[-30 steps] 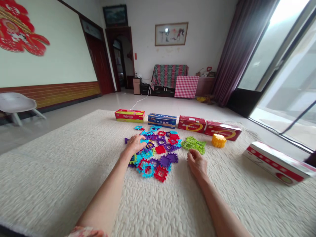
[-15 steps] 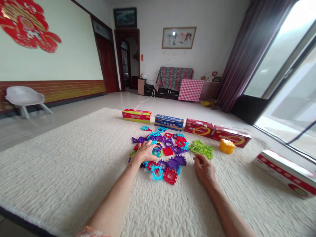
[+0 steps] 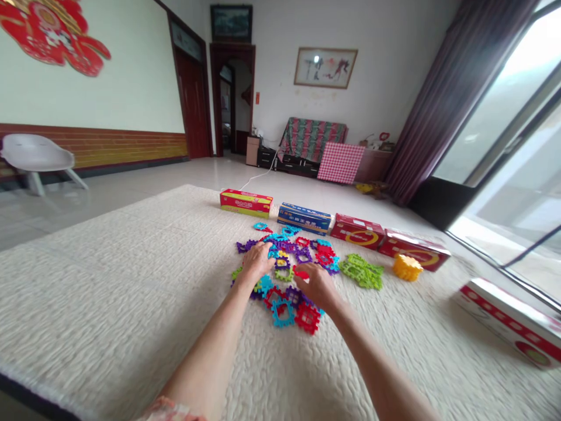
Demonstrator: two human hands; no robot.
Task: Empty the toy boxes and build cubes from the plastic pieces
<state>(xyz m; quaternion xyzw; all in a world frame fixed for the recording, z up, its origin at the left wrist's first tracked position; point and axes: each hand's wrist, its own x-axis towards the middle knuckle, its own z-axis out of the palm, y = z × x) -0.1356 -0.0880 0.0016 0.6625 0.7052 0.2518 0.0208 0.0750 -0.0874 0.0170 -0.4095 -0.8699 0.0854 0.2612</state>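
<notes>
Square-notched plastic building pieces in purple, red, light blue and green lie in a loose pile on the cream quilted mat (image 3: 131, 280). My left hand (image 3: 256, 263) is at the pile's left side, its fingers drawn together at a light-blue piece (image 3: 273, 251). Over the pile's right part, my right hand (image 3: 319, 285) has its thumb and fingers apart above a red piece (image 3: 301, 273), which it partly hides. Closer to me lie a light-blue frame piece (image 3: 283, 313) and a red window piece (image 3: 308, 317).
Green pieces (image 3: 362, 271) form a separate heap to the right, beside a stack of yellow pieces (image 3: 407, 267). Behind stand a red-yellow box (image 3: 246, 203), a blue box (image 3: 304, 220) and two dark red boxes (image 3: 357, 231). A white-red box (image 3: 511, 321) lies at right.
My right hand has moved left from beside the green heap to over the pile. My left hand's spread fingers have drawn together. The view has shifted slightly.
</notes>
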